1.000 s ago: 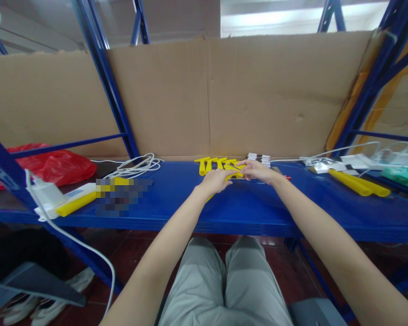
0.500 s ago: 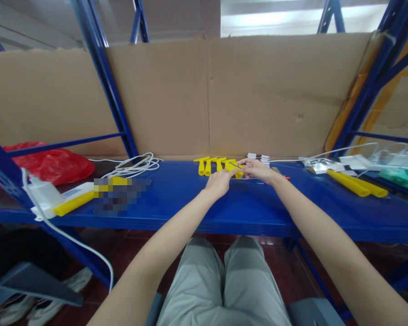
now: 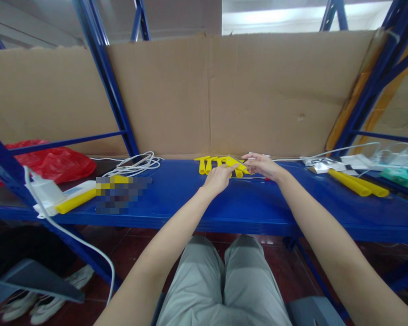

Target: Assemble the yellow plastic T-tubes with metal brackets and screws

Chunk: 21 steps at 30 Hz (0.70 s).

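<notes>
My left hand (image 3: 218, 179) is closed on a yellow T-shaped plastic handle (image 3: 234, 162), held tilted just above the blue shelf. My right hand (image 3: 263, 166) meets it from the other side, its fingers curled around the handle's right end. A thin greyish strip shows along the handle's upper edge; its kind is too small to tell. To the left, several similar yellow T-shaped handles (image 3: 201, 165) stand in a row, partly hidden behind my left hand. Another yellow piece (image 3: 238, 173) lies under the held one. Small white-and-black pieces behind my right hand are mostly covered.
A cardboard wall (image 3: 258, 95) closes the back of the blue shelf (image 3: 177, 199). On the left are a coiled white cable (image 3: 136, 165), a red plastic bag (image 3: 61, 163) and a power strip. Yellow tubes (image 3: 352, 183) lie at right beside silver packets. Blue posts frame both sides.
The held yellow handle has been raised and tilted between my hands. My right hand has shifted slightly right, and its fingers have opened a little around the piece.
</notes>
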Each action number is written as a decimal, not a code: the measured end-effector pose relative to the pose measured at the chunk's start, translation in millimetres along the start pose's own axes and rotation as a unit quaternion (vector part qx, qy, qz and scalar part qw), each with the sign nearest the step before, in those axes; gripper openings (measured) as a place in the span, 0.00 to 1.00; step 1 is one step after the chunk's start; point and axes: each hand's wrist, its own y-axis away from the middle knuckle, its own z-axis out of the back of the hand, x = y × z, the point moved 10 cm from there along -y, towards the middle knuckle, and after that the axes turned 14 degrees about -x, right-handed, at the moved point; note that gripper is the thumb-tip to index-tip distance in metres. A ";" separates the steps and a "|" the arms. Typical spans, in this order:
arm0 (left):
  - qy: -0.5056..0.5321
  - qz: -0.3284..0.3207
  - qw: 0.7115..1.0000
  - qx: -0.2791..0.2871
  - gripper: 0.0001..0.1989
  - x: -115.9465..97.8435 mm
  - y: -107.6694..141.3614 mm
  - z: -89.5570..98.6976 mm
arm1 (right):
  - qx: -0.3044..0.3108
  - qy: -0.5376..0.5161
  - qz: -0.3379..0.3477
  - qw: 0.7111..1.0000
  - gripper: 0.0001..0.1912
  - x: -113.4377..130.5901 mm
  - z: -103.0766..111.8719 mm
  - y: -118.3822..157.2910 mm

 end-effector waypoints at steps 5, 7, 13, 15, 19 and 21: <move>0.131 0.048 0.981 -0.135 0.23 13.8 -9.8 25.3 | -0.238 0.304 0.054 0.921 0.07 -6.4 90.6 -12.8; 0.166 0.093 0.967 -0.169 0.24 26.0 -11.0 29.1 | -0.232 0.443 0.039 0.865 0.07 -16.7 105.6 -13.2; 0.319 0.247 0.906 -0.127 0.26 47.0 -4.9 4.8 | -0.217 0.564 -0.075 0.793 0.11 -41.1 128.8 -1.7; 0.365 0.264 0.886 -0.114 0.26 43.4 -3.8 -0.3 | -0.206 0.569 -0.088 0.792 0.11 -43.5 127.6 -0.7; 0.400 0.291 0.864 -0.095 0.25 38.3 -2.1 -3.8 | -0.184 0.572 -0.098 0.793 0.11 -48.9 124.8 -3.1; 0.403 0.303 0.859 -0.087 0.25 38.1 -1.1 -4.5 | -0.180 0.576 -0.103 0.791 0.12 -52.0 125.5 -4.3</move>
